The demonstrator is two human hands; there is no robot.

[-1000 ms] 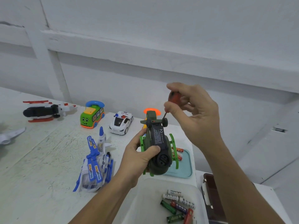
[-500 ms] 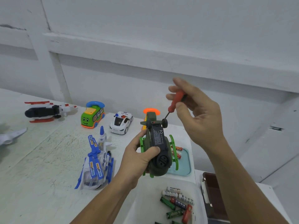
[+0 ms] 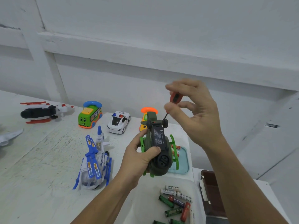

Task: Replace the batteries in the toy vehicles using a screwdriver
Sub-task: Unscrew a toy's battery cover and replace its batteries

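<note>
Above the white tub (image 3: 142, 199), the left hand (image 3: 139, 159) is gripping the upturned toy helicopter (image 3: 157, 147) around its probably light, rigid body, avoiding the thin skids, while the right hand (image 3: 197, 113) is pinching the small screwdriver (image 3: 175, 98) by its handle.

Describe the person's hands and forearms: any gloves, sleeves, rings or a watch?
Both are bare: the left hand and right hand wear no gloves, and no rings, watch or wristband show. The left forearm and right forearm are uncovered to the frame's edge; no sleeve is in view.
</note>
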